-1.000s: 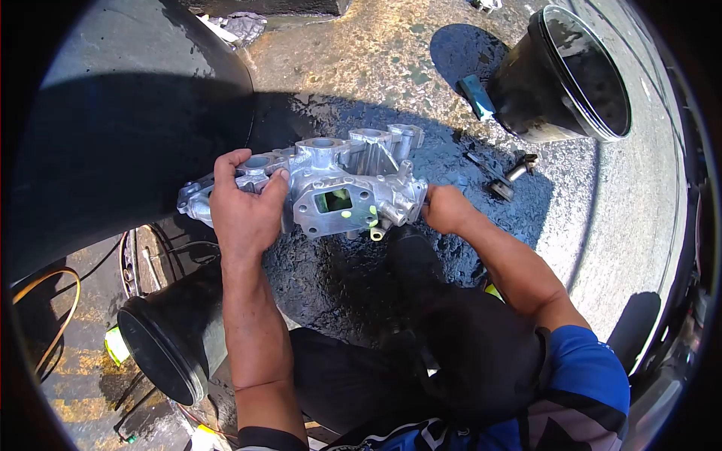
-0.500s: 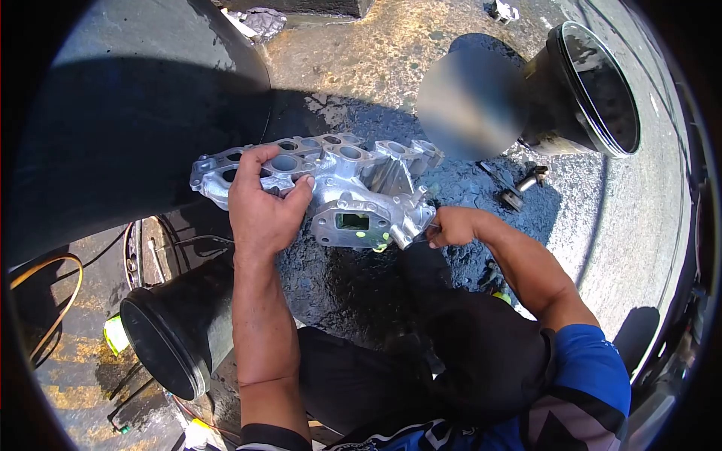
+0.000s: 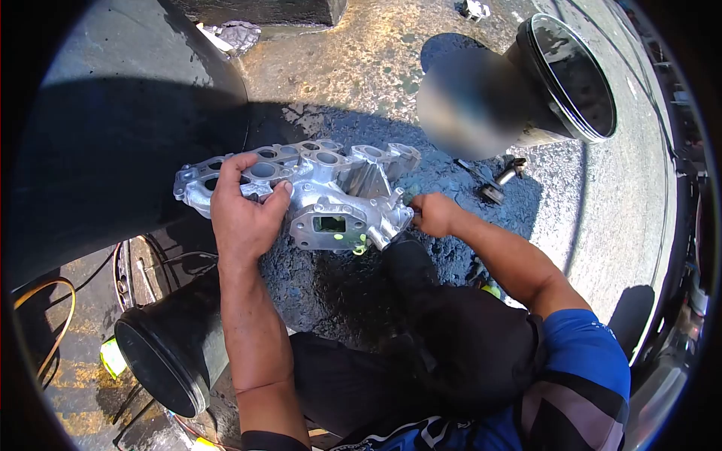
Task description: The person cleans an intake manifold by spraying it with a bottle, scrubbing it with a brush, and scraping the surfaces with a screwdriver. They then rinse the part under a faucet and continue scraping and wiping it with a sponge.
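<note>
A silver metal intake manifold [image 3: 316, 189] with several round ports along its top lies across the middle of the view, over wet, dark ground. Its flange, with a rectangular opening, faces me and has a few yellow-green specks. My left hand [image 3: 252, 210] is closed on the manifold's left half, thumb and fingers spread over the ports. At the right end, my right hand [image 3: 435, 215] is closed with its fingers curled against the manifold's end fitting. Those fingertips are partly hidden. My dark-clothed leg is beneath the right end.
A large black curved surface [image 3: 135, 135] fills the upper left. One black bucket [image 3: 162, 353] lies tipped at lower left, another [image 3: 579, 83] at upper right. A piston with rod [image 3: 502, 182] lies on the ground. Hoses and a wrench [image 3: 148, 279] are at left.
The whole scene has shifted slightly left in view as the camera moved. Both hands stay on the manifold, with little visible change in their grip.
</note>
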The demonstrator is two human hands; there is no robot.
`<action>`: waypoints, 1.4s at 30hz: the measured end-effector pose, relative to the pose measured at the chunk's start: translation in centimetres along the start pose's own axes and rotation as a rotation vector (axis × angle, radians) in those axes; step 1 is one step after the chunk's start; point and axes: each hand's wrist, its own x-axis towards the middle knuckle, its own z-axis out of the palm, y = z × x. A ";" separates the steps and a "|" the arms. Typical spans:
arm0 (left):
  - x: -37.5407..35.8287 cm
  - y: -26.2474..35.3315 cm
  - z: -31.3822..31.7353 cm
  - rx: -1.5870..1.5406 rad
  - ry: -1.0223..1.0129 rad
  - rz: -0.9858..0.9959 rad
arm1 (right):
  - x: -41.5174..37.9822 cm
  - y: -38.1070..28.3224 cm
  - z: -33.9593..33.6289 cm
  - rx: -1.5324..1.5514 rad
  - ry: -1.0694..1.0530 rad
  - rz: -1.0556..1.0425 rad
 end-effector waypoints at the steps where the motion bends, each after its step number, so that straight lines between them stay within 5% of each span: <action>1: 0.0 0.4 -0.1 0.073 0.013 0.021 | -0.7 0.0 0.5 0.015 0.108 0.106; 2: 0.0 0.4 0.0 0.105 0.025 0.036 | -2.9 -0.1 1.2 0.022 0.214 0.241; 6: -0.9 1.2 1.3 0.027 0.060 -0.082 | -2.0 -2.1 0.5 0.040 0.304 0.233; 9: -1.7 -0.5 1.5 0.079 0.112 0.033 | -4.3 -0.4 1.7 0.062 0.336 0.358; 19: -1.3 -3.0 2.3 0.050 0.142 -0.015 | -2.5 0.1 3.2 0.046 0.510 0.271; 42: -1.3 1.3 1.5 0.146 0.152 -0.155 | -1.0 -2.0 -1.1 -0.008 0.382 0.286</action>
